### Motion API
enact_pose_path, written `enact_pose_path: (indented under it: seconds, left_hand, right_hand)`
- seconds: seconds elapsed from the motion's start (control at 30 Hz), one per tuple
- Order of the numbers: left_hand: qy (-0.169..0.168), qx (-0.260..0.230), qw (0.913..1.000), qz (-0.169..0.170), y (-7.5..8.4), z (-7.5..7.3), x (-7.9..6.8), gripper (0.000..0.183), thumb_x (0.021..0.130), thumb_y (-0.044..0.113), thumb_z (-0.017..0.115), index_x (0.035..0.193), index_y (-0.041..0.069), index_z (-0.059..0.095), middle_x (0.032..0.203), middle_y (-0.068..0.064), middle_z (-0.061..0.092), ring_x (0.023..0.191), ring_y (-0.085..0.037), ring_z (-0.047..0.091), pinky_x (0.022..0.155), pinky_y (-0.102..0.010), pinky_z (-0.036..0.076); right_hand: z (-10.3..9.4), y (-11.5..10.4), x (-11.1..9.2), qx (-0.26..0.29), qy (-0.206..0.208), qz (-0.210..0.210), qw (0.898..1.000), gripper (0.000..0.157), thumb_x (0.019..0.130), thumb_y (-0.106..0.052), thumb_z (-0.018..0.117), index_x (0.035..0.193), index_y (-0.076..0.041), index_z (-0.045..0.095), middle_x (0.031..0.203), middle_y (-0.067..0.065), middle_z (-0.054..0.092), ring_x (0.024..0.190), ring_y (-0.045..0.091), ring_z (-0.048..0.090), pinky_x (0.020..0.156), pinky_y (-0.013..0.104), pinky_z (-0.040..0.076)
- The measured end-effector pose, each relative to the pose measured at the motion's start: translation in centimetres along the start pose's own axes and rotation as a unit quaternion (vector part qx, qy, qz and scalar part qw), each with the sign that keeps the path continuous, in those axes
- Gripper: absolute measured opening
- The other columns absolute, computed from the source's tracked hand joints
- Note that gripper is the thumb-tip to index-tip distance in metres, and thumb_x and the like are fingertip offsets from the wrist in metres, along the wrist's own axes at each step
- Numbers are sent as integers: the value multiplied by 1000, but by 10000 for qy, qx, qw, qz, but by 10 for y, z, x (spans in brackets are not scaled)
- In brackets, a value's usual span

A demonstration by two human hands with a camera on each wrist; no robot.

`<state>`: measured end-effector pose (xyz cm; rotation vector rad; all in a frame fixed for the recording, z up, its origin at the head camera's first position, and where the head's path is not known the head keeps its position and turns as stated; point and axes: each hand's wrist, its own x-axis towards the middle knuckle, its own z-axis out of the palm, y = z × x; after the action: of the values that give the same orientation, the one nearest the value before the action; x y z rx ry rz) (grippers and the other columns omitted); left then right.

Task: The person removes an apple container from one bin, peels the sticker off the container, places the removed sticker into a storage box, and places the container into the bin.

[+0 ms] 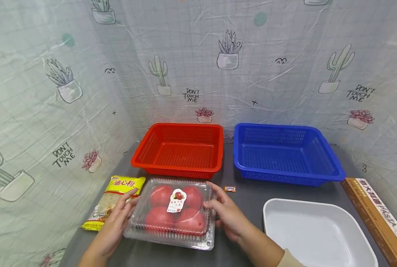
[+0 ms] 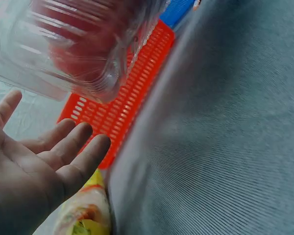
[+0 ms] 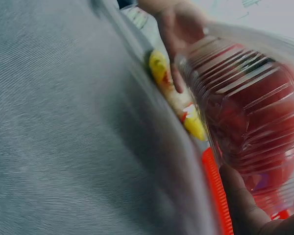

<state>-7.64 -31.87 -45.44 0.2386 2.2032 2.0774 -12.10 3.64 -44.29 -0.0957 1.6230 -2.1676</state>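
Note:
A clear plastic clamshell box (image 1: 171,237) holds several round red fruits (image 1: 160,215) under a lid with a white label (image 1: 176,200). In both wrist views the box appears raised off the table. My right hand (image 1: 230,215) grips its right side, thumb over the edge and other fingers lower down. At the left side is my left hand (image 1: 116,222); in the left wrist view its fingers (image 2: 85,159) are spread and loosely extended, with a gap between them and the box. Behind that hand lies a yellow pasta bag (image 1: 106,200), partly covered by it.
A red basket (image 1: 176,172) and a blue basket (image 1: 288,178) stand at the back. A small orange candy packet (image 1: 230,188) lies between them and the box. To the right are a white tray (image 1: 268,207) and a long pasta box (image 1: 379,218). A patterned curtain (image 1: 192,66) encloses the table.

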Motion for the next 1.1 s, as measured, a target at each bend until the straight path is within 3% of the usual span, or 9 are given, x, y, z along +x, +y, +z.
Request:
enact_pose_path:
  seconds: [0.1, 0.27, 0.37, 0.47, 0.63, 0.7, 0.9, 1.03, 1.1]
  left_hand:
    - [44, 106, 9999, -112, -5, 0, 0, 48, 120, 29, 28, 167, 18, 25, 151, 10, 54, 130, -4, 59, 99, -29, 55]
    - [220, 281, 9988, -329, -12, 2, -2, 48, 120, 30, 31, 166, 17, 28, 162, -20, 41, 129, -6, 60, 98, -31, 56]
    - [284, 280, 9982, -439, -13, 4, -2, 50, 119, 31, 32, 166, 16, 27, 164, -28, 36, 128, -6, 60, 98, -30, 56]
    - [396, 289, 9968, -635, -14, 6, -2, 52, 119, 34, 34, 167, 16, 27, 164, -26, 37, 128, -3, 59, 97, -29, 54]
    - [517, 564, 9948, -674, -16, 9, -4, 53, 119, 35, 34, 167, 16, 28, 165, -26, 39, 140, -28, 50, 97, -28, 52]
    - [498, 644, 9949, -603, -16, 9, -4, 52, 119, 34, 34, 167, 16, 28, 164, -28, 38, 141, -31, 48, 97, -28, 52]
    - [404, 536, 9959, -600, -17, 9, -3, 52, 119, 33, 34, 168, 16, 27, 164, -30, 35, 127, -1, 56, 95, -31, 54]
    - [360, 389, 9968, -604, -19, 9, -3, 52, 119, 33, 34, 167, 15, 27, 162, -30, 36, 125, -7, 59, 95, -31, 55]
    - [345, 352, 9970, -591, -19, 9, -4, 51, 119, 32, 35, 167, 16, 29, 161, -30, 37, 125, -10, 60, 96, -30, 55]
  right_hand:
    - [-2, 10, 3, -27, 38, 41, 10000, 77, 92, -13, 64, 165, -23, 39, 141, 13, 52, 98, 23, 65, 71, 41, 60]
    - [-3, 23, 6, -44, 121, 16, 9999, 79, 90, -9, 64, 165, -22, 41, 134, 11, 56, 90, 21, 67, 68, 39, 62]
    - [-3, 29, 6, -71, 194, -30, 9998, 78, 91, -9, 64, 164, -22, 42, 131, 10, 58, 86, 20, 69, 67, 40, 63]
    - [-4, 34, 8, -107, 246, -70, 9996, 76, 92, -9, 64, 164, -22, 41, 133, 10, 59, 87, 20, 69, 67, 42, 63]
    - [-8, 36, 9, -571, -8, -238, 9981, 74, 99, -13, 66, 166, -23, 37, 145, 20, 51, 90, 23, 69, 71, 40, 62]
    - [-10, 36, 10, -757, -199, -324, 9964, 74, 102, -14, 66, 168, -23, 34, 151, 24, 46, 94, 24, 70, 75, 39, 62]
    - [-13, 36, 12, -981, -414, -471, 9932, 74, 106, -16, 65, 170, -21, 30, 157, 26, 43, 106, 28, 69, 86, 40, 61]
    - [-12, 36, 10, -1634, -175, -712, 9838, 72, 105, -19, 67, 169, -20, 34, 152, 22, 52, 115, 26, 64, 94, 37, 54]
    - [-11, 33, 8, -1909, -57, -771, 9786, 73, 104, -21, 69, 168, -20, 35, 147, 21, 57, 112, 26, 64, 91, 37, 54]
